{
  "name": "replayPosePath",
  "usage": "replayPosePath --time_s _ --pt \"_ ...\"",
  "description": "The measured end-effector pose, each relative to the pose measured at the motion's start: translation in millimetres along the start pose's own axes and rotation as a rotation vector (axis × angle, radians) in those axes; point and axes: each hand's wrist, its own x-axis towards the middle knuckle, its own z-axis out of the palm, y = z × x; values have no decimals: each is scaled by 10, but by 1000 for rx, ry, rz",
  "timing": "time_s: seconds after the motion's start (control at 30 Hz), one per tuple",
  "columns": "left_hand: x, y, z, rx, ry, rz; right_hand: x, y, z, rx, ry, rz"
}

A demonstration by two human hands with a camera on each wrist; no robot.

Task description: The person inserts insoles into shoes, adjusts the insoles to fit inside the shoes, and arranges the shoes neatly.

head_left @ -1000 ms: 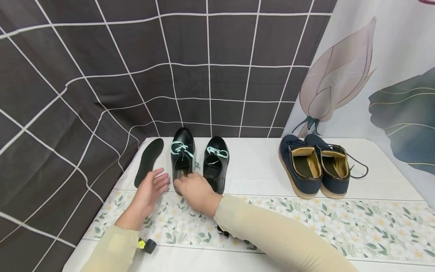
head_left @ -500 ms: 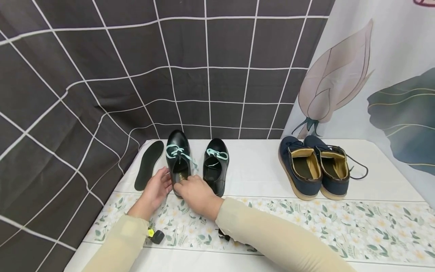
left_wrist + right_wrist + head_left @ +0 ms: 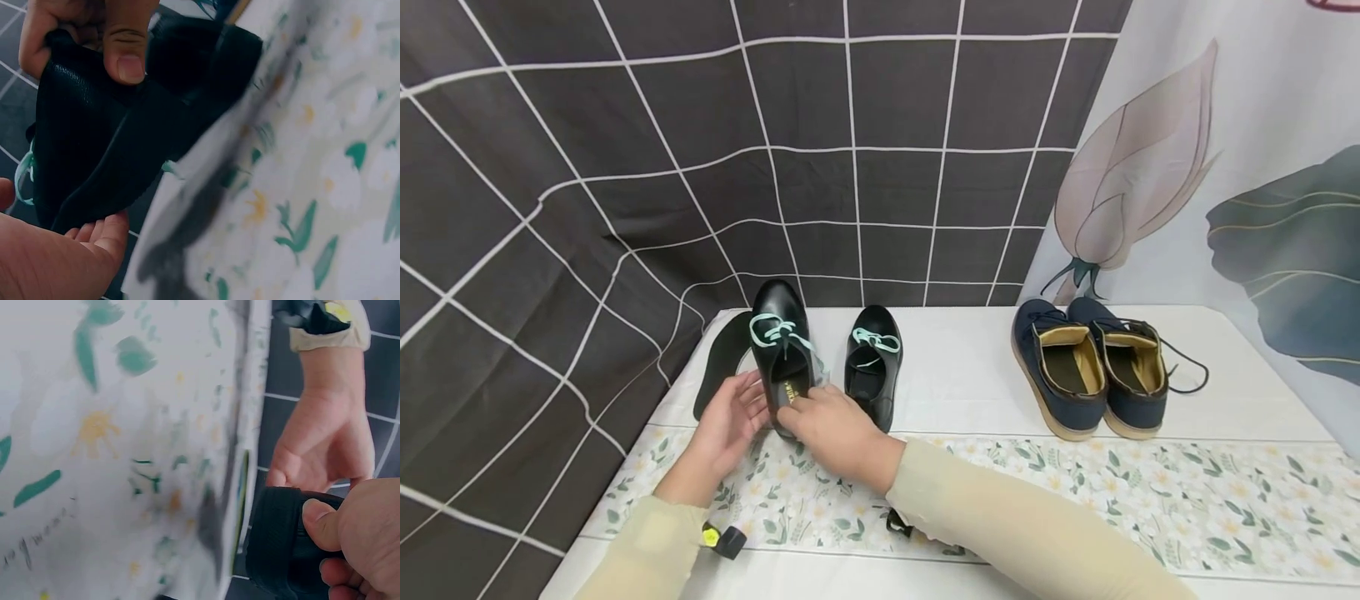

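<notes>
R hand [image 3: 837,432] pinched blk lace-up shoe [image 3: 781,352] by its rim; L hand [image 3: 730,423], fingers loose, touched its side.

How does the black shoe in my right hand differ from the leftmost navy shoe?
The black shoe is gripped by the right hand, while the navy shoe rests on the table. The black shoe has mint laces; the navy shoe's look dark. The black shoe is dark inside with gold lettering, whereas the navy shoe shows a tan lining. Both are low lace-ups with toes pointing away from you.
</notes>
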Motion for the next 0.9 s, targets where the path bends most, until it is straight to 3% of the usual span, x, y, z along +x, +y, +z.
replayPosePath --time_s 0.3,0.53,0.9 --pt "-237 133 156 -43 -123 90 -181 46 -438 9 37 -29" --pt "-382 191 397 -66 -250 157 -368 164 -709 13 65 -49" --pt "-437 84 825 -77 -341 133 -859 288 -928 47 84 -31"
